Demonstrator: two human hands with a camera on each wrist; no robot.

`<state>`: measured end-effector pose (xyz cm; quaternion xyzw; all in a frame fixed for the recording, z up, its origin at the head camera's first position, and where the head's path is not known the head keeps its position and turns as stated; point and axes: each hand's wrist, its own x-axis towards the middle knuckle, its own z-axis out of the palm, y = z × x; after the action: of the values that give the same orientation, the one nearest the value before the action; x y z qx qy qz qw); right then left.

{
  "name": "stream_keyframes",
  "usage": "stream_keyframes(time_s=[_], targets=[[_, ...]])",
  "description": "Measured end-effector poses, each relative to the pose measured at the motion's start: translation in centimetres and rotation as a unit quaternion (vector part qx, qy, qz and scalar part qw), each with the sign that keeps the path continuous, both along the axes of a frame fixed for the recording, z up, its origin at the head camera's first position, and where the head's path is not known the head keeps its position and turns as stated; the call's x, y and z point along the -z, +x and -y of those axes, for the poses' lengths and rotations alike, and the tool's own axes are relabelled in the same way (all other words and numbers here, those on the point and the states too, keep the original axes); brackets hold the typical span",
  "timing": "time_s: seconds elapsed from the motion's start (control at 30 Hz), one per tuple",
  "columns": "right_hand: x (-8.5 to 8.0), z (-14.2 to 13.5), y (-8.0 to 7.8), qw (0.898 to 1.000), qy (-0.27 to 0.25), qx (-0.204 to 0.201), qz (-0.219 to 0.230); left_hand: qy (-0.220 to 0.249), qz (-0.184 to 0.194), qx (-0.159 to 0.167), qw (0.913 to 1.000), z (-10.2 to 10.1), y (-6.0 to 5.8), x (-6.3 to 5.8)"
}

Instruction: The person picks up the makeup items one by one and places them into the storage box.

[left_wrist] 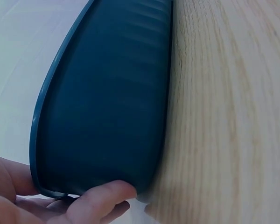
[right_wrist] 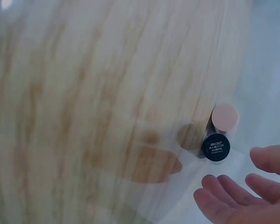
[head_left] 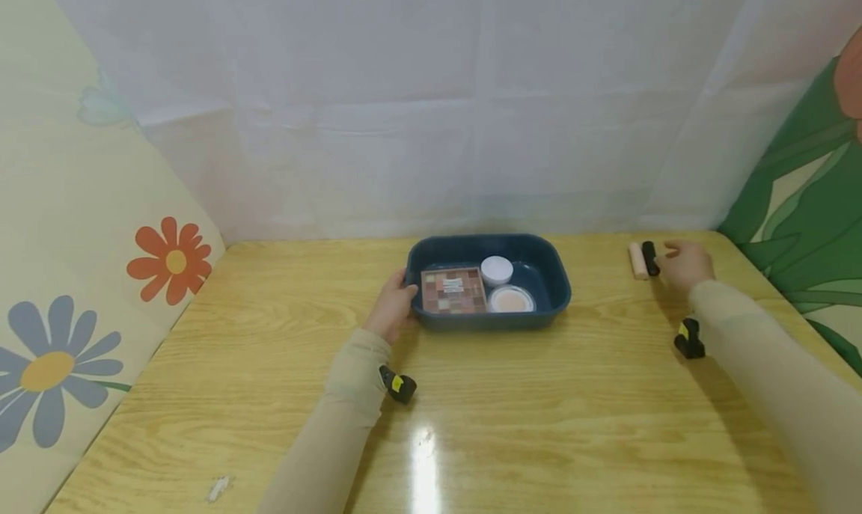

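Note:
A dark blue rectangular basin point(head_left: 557, 298) stands on the table, and my left hand point(head_left: 392, 304) holds its left end by the rim. In the left wrist view the left fingers point(left_wrist: 102, 198) lie against the wall of the basin point(left_wrist: 102, 102). Inside the basin are an eyeshadow palette point(head_left: 454, 291), a round white jar point(head_left: 497, 269) and a round compact point(head_left: 512, 300). My right hand point(head_left: 688, 265) is beside a black tube point(head_left: 649, 258), with thumb and fingers apart in the right wrist view. A pale pink tube point(head_left: 637, 262) lies along the black one.
Behind the wooden table point(head_left: 512, 402) hangs a white cloth point(head_left: 431, 125), close to the basin's far side. Flower-printed panels point(head_left: 60, 200) flank the table. A small black wrist camera point(head_left: 399, 385) is strapped to the left sleeve, another camera point(head_left: 690, 340) to the right.

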<state>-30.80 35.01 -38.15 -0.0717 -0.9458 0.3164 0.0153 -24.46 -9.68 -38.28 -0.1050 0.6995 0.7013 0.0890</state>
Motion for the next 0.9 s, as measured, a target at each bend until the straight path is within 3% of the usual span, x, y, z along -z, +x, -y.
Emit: stream_keyframes(time_s=[0.53,0.9], targets=[[0.2,-0.4,-0.9,0.999,-0.021,0.016,0.022,0.006,-0.006,0.004,1.0000,0.0,0.1,-0.2],[0.1,-0.1,-1.5,1.000,0.015,0.011,0.002,0.005,0.001,0.001,1.0000,0.0,0.0,0.0]])
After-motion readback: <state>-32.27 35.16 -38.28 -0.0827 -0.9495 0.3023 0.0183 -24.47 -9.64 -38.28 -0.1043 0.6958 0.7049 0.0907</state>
